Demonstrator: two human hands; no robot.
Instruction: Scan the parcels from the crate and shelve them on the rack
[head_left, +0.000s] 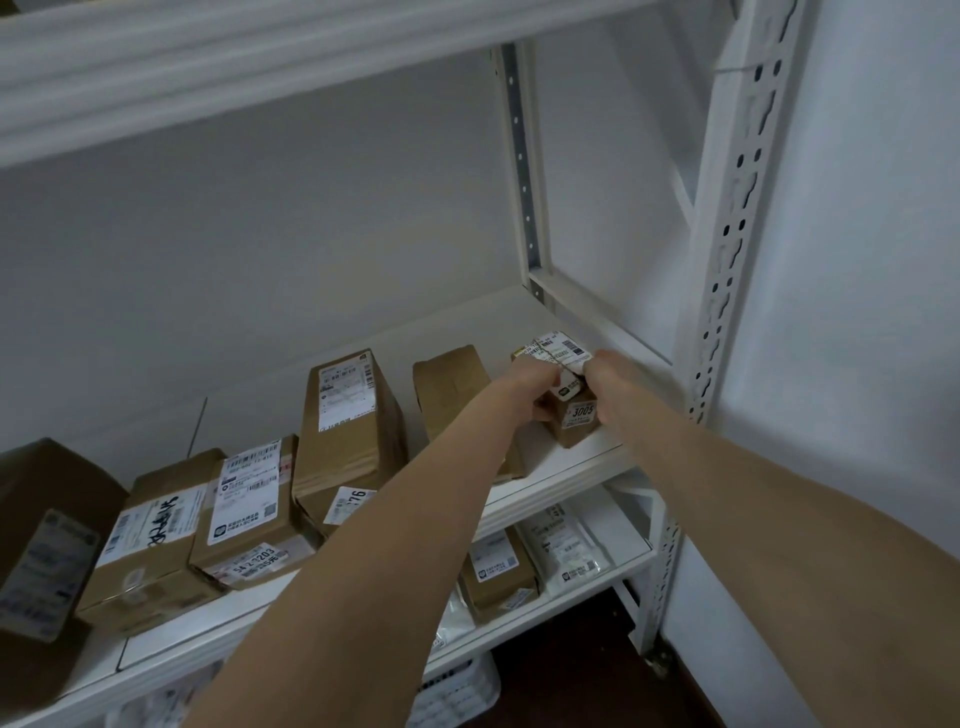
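I see the small brown cardboard parcel (574, 423) at the right end of the middle shelf of the white metal rack (727, 260), near the front edge. It has a white shipping label across its top and a sticker reading 3005 on its near face. My left hand (530, 387) and right hand (610, 397) grip its two sides. To its left stands a plain brown box (454, 395), then a tall labelled brown box (353, 415), then a flatter labelled brown box (249, 509). On the shelf below lie a brown parcel (498, 571) and a white plastic mailer (566, 551), side by side.
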